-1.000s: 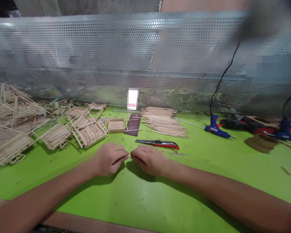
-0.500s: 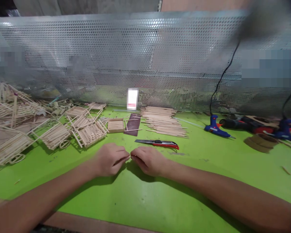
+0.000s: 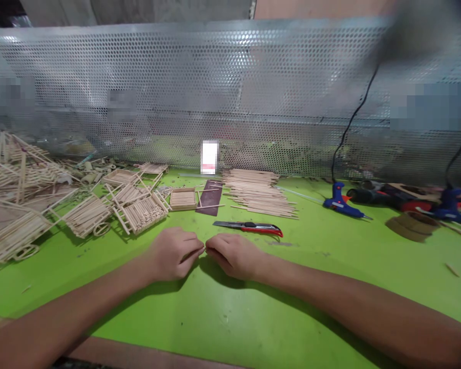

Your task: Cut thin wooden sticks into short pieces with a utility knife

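Observation:
My left hand (image 3: 175,254) and my right hand (image 3: 233,256) meet at the fingertips, low over the green table. Both are closed in a pinch; whatever lies between the fingers is too small to make out. Just beyond my right hand lies a red and black box cutter (image 3: 249,227) with its blade out, pointing left. Behind it is a row of thin wooden sticks (image 3: 259,192). A dark flat strip (image 3: 211,197) lies left of the sticks, beside a small stick-built tray (image 3: 183,199).
Several small stick-built carts (image 3: 144,211) crowd the left side, with a heap of stick frames (image 3: 21,164) behind. On the right are a blue glue gun (image 3: 341,200) with a cord, a second glue gun (image 3: 453,205) and a brown tape roll (image 3: 413,225). A perforated metal screen (image 3: 200,77) borders the back.
Almost nothing differs. Both hands hold the same pinch at the same place; the view has shifted very slightly.

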The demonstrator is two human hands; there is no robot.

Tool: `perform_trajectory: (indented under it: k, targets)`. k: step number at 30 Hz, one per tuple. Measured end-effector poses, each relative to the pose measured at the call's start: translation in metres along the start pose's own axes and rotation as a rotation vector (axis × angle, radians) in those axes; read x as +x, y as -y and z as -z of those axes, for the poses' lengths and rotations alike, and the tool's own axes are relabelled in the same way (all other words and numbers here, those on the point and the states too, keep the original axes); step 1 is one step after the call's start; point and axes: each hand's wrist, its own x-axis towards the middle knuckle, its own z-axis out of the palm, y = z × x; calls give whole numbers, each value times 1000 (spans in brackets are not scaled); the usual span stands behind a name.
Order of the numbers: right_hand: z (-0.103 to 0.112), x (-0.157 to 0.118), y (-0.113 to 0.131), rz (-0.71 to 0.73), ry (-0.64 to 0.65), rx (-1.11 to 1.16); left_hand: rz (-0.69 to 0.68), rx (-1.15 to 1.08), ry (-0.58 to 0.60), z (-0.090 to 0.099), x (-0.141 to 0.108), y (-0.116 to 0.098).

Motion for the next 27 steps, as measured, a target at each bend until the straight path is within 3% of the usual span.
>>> perform_trajectory:
  k: [6, 13, 17, 22, 27]
  targets:
    - [-2, -1, -2, 31, -21, -28, -24, -20, 7, 1, 0, 4]
    - [-1, -3, 3, 164, -75, -42, -165, 150, 1, 0, 1, 9]
    - [1, -5, 6, 264, -102, -59, -120, 143, 4, 5, 2, 18]
    - [4, -6, -1, 247, -83, -57, 99, 189, -46, 48, -8, 54]
    - [5, -6, -4, 229, -81, -87, 308, 372, -53, 91, -20, 84]
